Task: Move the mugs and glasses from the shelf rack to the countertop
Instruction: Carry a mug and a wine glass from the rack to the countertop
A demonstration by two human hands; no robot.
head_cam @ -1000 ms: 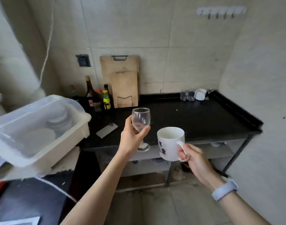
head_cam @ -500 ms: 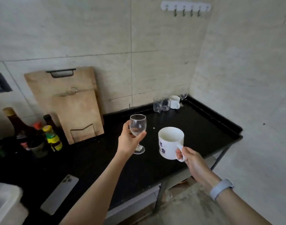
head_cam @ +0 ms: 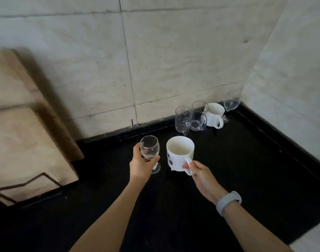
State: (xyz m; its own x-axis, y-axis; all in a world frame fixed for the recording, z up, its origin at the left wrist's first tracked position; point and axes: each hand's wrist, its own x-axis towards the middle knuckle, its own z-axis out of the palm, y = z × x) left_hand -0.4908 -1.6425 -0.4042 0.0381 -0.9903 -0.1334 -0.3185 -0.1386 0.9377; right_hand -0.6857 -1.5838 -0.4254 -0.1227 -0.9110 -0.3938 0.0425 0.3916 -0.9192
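My left hand (head_cam: 140, 165) grips a small clear stemmed glass (head_cam: 149, 148) upright above the black countertop (head_cam: 237, 170). My right hand (head_cam: 201, 172) holds a white mug with blue print (head_cam: 179, 153) by its handle, just right of the glass. In the far corner of the countertop stand two clear glass mugs (head_cam: 181, 118) (head_cam: 198, 115), a white mug (head_cam: 214, 114) and a stemmed glass (head_cam: 231, 103). The shelf rack is out of view.
Two wooden cutting boards (head_cam: 24, 128) lean against the tiled wall at the left. The countertop has a raised black rim (head_cam: 282, 142) along the back and right, with walls meeting in the corner.
The view has closed in on the counter's back right corner. Both hands, still holding the glass and mug, are now over the countertop and nearer the group of cups.
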